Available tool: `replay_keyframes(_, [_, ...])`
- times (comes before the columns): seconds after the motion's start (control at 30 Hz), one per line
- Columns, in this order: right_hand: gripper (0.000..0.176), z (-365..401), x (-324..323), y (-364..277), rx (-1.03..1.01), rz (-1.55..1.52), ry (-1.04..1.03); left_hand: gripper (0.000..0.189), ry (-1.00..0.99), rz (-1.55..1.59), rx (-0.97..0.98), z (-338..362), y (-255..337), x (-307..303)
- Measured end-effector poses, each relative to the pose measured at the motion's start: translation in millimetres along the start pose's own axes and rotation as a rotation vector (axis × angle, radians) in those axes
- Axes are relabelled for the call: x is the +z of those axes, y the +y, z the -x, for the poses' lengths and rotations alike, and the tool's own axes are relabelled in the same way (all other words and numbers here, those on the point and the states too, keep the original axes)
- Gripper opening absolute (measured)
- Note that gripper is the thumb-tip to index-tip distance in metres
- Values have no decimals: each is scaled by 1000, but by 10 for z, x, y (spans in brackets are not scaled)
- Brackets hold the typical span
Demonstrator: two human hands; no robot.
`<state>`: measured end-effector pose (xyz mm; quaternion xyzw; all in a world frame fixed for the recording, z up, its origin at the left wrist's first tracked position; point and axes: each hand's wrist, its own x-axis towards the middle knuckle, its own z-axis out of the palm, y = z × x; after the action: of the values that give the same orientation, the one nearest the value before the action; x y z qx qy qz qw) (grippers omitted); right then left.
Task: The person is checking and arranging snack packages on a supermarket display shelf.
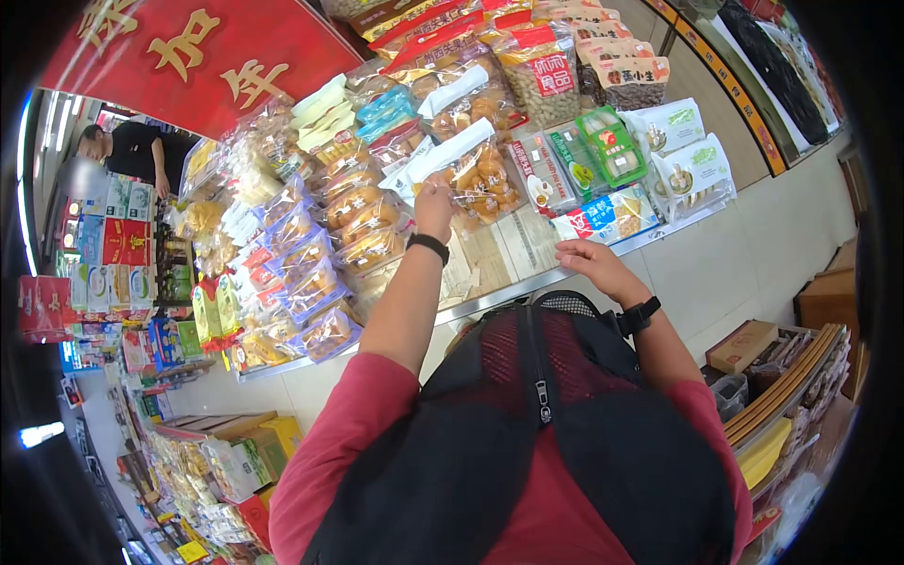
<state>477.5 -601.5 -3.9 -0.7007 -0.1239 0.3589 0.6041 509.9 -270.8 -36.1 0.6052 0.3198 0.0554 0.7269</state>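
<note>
My left hand is closed at the near left edge of a clear bag of brown twisted pastries with a white top strip. Its fingertips are partly hidden, but they appear to grip the bag. My right hand hovers open at the table's front edge, fingers stretched out, holding nothing. Just beyond it lies a blue, red and white snack packet. A green tray pack and a dark green packet lie behind that packet. Bagged round buns are lined up left of my left hand.
The display table has a metal front edge. Purple-edged bread bags fill its left side, under a red sign. Cartons stand low at right, and goods low at left. A person stands at far left.
</note>
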Motion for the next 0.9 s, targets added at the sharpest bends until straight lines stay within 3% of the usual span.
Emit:
replay_keyframes(0.23, [47,-98,81,-50,-41,-79,-38,16,52,-66,146,677,-110,-337])
replay_keyframes(0.37, [64,-187,169,-167,-106,-28,2,14,-40,13,123,1036,-331,-493])
replay_keyframes(0.4, [74,-225,197,-210,-98,26,1,14,-84,-19,135,1123,-386,-522])
replay_keyframes(0.5, [77,-374,334,-177,-204,130,-34,19,-224,-274,247,1356,-474,-546])
replay_keyframes(0.57, [70,-372,450,-248,-176,159,-13,21,-215,-289,225,1446,-476,-524])
replay_keyframes(0.63, [58,-493,481,-188,-82,156,-117,21,-202,-344,188,1436,-535,-609])
replay_keyframes(0.67, [43,-503,509,-161,-131,225,-49,21,-204,-403,151,1426,-557,-653])
replay_keyframes(0.8, [36,-551,513,-157,-129,355,-44,28,-279,-412,71,1454,-463,-815])
replay_keyframes(0.87, [35,-610,506,-13,-156,392,-22,52,-134,-299,184,1500,-359,-828])
replay_keyframes(0.9, [35,-609,504,-26,-155,393,-21,52,-134,-299,184,1510,-278,-848])
